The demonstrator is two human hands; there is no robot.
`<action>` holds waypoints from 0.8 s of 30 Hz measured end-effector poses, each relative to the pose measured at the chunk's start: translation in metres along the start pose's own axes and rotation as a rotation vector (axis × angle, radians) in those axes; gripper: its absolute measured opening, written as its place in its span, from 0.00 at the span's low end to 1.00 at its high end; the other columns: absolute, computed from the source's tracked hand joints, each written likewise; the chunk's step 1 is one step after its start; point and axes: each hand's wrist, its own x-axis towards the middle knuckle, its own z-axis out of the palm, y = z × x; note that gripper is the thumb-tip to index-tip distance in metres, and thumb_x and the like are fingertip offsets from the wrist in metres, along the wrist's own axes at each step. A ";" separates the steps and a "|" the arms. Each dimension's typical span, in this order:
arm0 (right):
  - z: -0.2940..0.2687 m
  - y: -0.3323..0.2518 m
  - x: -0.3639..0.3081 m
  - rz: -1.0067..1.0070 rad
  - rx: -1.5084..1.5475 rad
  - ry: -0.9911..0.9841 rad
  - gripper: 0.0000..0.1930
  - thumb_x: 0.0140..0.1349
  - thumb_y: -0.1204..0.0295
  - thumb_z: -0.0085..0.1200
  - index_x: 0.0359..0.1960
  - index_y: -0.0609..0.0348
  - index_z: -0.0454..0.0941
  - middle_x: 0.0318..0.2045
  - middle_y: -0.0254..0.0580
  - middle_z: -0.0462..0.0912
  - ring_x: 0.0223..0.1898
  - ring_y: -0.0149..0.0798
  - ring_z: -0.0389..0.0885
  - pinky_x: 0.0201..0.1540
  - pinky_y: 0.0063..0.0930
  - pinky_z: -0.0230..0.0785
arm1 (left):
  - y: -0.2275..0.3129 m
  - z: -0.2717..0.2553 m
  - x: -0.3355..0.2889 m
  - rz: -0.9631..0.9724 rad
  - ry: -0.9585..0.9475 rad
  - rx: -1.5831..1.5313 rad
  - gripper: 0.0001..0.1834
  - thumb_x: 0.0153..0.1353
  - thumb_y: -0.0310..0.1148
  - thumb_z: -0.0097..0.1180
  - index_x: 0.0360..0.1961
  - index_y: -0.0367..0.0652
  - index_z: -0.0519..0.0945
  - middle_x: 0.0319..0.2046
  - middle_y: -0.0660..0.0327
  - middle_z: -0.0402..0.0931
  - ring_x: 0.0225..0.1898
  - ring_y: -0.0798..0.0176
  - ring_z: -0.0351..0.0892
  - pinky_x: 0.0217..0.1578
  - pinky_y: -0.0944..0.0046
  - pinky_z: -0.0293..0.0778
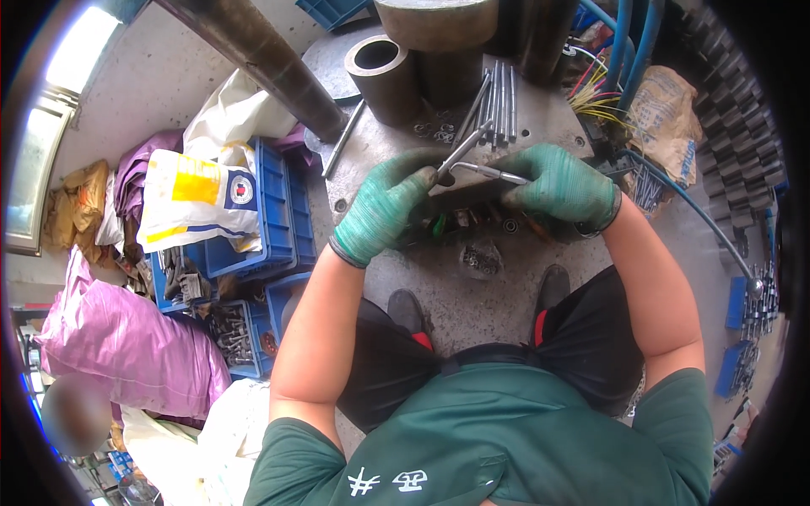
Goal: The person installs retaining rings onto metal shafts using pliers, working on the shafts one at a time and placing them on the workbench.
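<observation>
Nearest, beyond the green shirt (498, 413), both forearms reach forward over the work, and the elbows would serve best tucked in close to the body so the wrists have something firm behind them. The left hand (380, 207), in a green knitted glove, is closed around the lower end of a metal rod (467, 147), which slants up and to the right; its thumb lies along the rod, a sound grip against rolling. The right hand (569, 185), gloved alike, is closed around the thicker end of a thin-tipped metal piece (498, 174) pointing left. The thin tip comes up to the rod, though whether they touch cannot be told. The step in hand seems to be working the two pieces against each other, so a steady left hand and small, light right-hand moves would suit it, with the tip in plain sight. Both pieces are above the near edge of a steel plate (548, 110), which could offer support if the grip tires. Just beyond lie small metal rings (445, 133), easily knocked by a careless wrist, then a row of rods (504, 105), and left of these a thick hollow cylinder (388, 93).
</observation>
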 end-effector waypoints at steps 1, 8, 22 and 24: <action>0.001 0.005 0.000 -0.006 0.087 0.017 0.26 0.59 0.72 0.61 0.61 0.66 0.82 0.44 0.52 0.91 0.43 0.36 0.87 0.53 0.33 0.78 | 0.000 -0.001 0.001 0.048 -0.033 -0.007 0.23 0.76 0.38 0.54 0.66 0.39 0.80 0.49 0.55 0.86 0.49 0.66 0.82 0.51 0.67 0.78; 0.002 -0.008 0.000 0.008 -0.031 -0.001 0.26 0.58 0.71 0.60 0.61 0.64 0.82 0.43 0.55 0.90 0.41 0.38 0.88 0.51 0.34 0.79 | 0.001 0.006 0.002 0.131 -0.029 -0.096 0.25 0.72 0.34 0.49 0.67 0.34 0.78 0.54 0.52 0.85 0.56 0.62 0.83 0.61 0.62 0.75; 0.010 -0.020 0.003 0.016 -0.045 -0.082 0.27 0.58 0.69 0.63 0.61 0.62 0.82 0.44 0.57 0.90 0.44 0.44 0.90 0.54 0.38 0.79 | -0.013 0.003 0.007 -0.081 -0.185 -0.748 0.33 0.63 0.29 0.48 0.70 0.28 0.71 0.53 0.40 0.84 0.21 0.68 0.79 0.29 0.67 0.84; 0.012 -0.018 0.003 -0.017 -0.044 -0.058 0.27 0.59 0.69 0.63 0.61 0.62 0.82 0.43 0.57 0.90 0.43 0.45 0.90 0.53 0.39 0.79 | -0.014 0.007 0.006 -0.138 -0.154 -0.866 0.33 0.64 0.29 0.48 0.71 0.28 0.69 0.53 0.41 0.84 0.16 0.71 0.72 0.22 0.71 0.78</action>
